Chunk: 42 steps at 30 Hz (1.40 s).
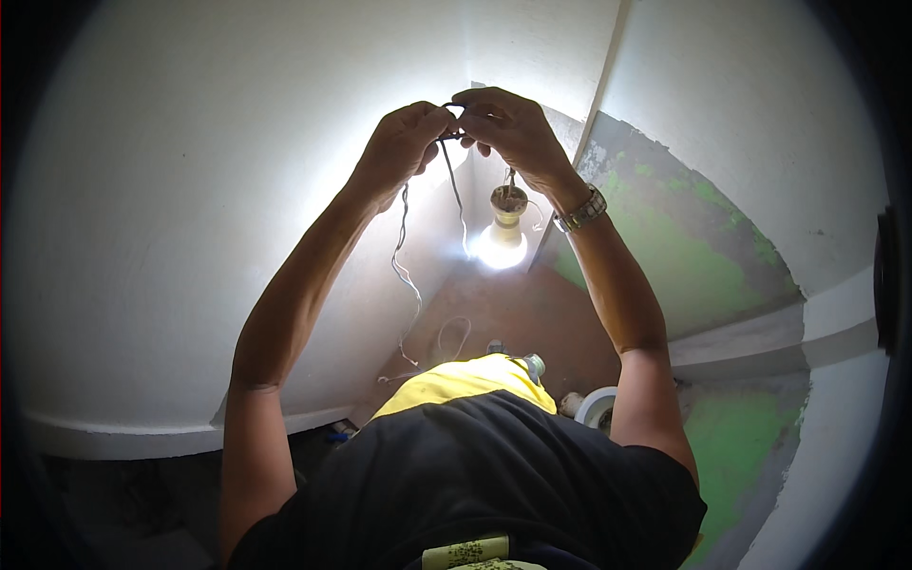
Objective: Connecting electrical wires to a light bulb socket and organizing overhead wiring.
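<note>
My left hand [407,144] and my right hand [508,133] are raised close together at the top centre, fingers closed on a black wire [454,137]. One wire hangs from between them, and twisted thin wires [406,247] dangle below my left hand. A lit bulb [499,245] in a cream socket [508,204] hangs by wires just below my right hand. A metal watch [579,209] is on my right wrist. My fingertips are partly hidden.
Pale walls [161,190] surround me, with peeling green and grey patches [693,237] at the right. Below are a brown surface [503,313], a white round container [594,407] behind my right arm, a loose looped wire [454,334] and small dark items at the lower left.
</note>
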Available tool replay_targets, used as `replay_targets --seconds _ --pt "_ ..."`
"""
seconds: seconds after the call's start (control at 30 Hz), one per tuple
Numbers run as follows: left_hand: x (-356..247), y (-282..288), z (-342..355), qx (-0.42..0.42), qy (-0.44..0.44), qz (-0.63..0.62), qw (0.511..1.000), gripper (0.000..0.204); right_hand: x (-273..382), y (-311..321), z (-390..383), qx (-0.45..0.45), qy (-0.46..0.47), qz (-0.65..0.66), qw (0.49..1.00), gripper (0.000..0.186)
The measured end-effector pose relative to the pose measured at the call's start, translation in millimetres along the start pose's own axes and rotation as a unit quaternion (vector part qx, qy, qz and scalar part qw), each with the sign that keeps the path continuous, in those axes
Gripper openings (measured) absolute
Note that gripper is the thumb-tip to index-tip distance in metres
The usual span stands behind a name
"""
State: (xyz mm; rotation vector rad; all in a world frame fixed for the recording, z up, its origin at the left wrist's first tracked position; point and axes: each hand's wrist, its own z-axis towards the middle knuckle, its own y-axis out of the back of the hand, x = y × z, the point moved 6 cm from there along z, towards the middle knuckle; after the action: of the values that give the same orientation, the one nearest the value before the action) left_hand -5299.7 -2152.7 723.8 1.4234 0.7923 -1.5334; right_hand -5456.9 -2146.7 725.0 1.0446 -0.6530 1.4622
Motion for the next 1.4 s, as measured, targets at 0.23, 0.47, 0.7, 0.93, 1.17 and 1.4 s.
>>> replay_targets --seconds 0.23,0.47,0.7,0.93,1.17,1.4 --pt "-10 1 0 0.014 -0.034 -0.005 0.999 0.020 20 2 1 -0.002 -0.005 0.021 1.000 0.036" --pt "-8 4 0 -0.037 -0.043 -0.035 0.998 0.022 8 -2 5 -0.025 -0.011 0.063 0.998 0.034" --pt "-10 11 -3 -0.106 -0.024 -0.083 0.991 0.020 4 -7 10 -0.039 -0.011 -0.010 0.999 0.019" --pt "2 24 -2 -0.113 0.032 -0.136 0.984 0.019 3 -11 15 -0.084 0.047 0.043 0.994 0.014" --pt "1 27 3 -0.084 0.024 -0.070 0.994 0.022 14 -12 18 -0.128 0.076 -0.043 0.988 0.013" --pt "-7 28 5 -0.029 0.046 -0.065 0.996 0.021 7 -14 24 -0.093 0.029 -0.050 0.994 0.013"
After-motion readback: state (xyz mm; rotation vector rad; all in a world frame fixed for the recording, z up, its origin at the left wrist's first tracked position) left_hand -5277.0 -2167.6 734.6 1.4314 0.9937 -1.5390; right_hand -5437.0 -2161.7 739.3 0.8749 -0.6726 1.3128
